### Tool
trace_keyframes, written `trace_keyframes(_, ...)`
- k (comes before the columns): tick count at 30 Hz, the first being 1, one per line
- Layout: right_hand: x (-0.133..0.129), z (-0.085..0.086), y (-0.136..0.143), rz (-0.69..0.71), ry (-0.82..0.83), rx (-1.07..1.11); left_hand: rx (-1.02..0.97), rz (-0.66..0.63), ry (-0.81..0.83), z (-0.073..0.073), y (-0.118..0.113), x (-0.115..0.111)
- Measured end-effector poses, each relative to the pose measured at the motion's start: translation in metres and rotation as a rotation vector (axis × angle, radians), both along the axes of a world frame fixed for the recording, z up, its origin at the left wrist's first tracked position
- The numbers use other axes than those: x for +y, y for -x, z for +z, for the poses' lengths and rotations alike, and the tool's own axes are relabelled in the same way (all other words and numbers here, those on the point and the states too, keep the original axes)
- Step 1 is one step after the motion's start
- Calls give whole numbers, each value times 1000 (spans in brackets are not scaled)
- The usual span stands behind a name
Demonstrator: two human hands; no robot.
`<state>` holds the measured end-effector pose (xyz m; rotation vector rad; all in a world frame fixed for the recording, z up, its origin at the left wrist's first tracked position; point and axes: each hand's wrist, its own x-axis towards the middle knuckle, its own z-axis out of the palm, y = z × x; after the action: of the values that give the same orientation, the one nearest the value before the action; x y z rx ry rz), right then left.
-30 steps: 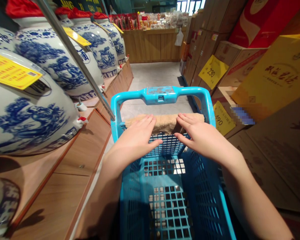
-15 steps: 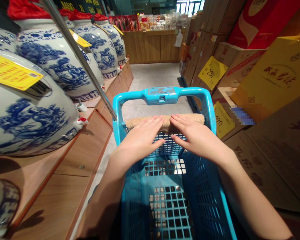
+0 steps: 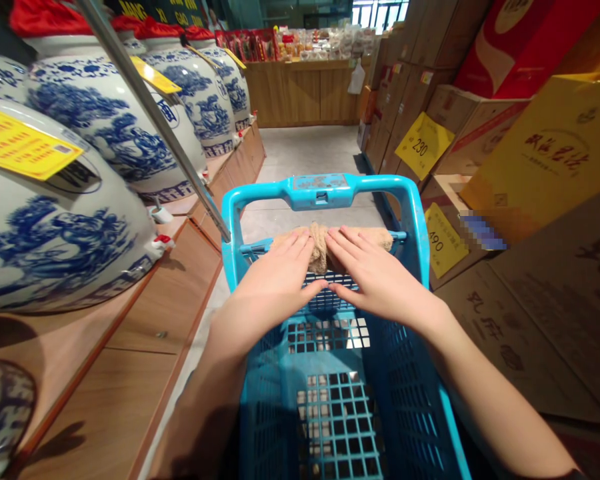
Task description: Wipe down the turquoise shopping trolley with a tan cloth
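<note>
A tan cloth (image 3: 319,250) lies over the crossbar (image 3: 256,247) of a blue shopping basket (image 3: 330,360), bunched into a raised fold at its middle. My left hand (image 3: 285,273) rests on the cloth left of that fold, fingers stretched out flat over the top. On the other side of the fold, my right hand (image 3: 370,270) lies likewise, its fingers extended and slightly spread. Both thumbs point inward on the near side, tips close together. Parts of the cloth are hidden under my fingers. Beyond the cloth rises the basket's blue handle (image 3: 321,191).
Large blue-and-white porcelain jars (image 3: 95,127) line a wooden shelf (image 3: 130,293) on the left. A metal pole (image 3: 155,113) meets the basket handle's left side. Cardboard boxes (image 3: 500,333) and yellow price cards (image 3: 425,147) flank the right. Ahead stands a wooden counter (image 3: 295,93) with packaged goods.
The cloth, stretched along most of the crossbar before, is now bunched in the middle, leaving bar ends bare. My right hand has moved left, closer to my left hand.
</note>
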<state>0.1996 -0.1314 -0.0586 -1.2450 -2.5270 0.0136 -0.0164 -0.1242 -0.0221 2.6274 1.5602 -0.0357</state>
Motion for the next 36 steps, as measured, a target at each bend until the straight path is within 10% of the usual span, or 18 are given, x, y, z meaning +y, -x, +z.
trace_keyframes(16, -2, 14, 0, -271, -52, 0, 92, 205, -78, 28, 7, -14)
trace_keyframes(27, -3, -1, 7, -113, -1, 7, 36, 117, -75, 18, 0, -10)
trace_keyframes(36, -2, 18, -6, 330, 283, 664, -279, -3, -258, 19, 12, -8)
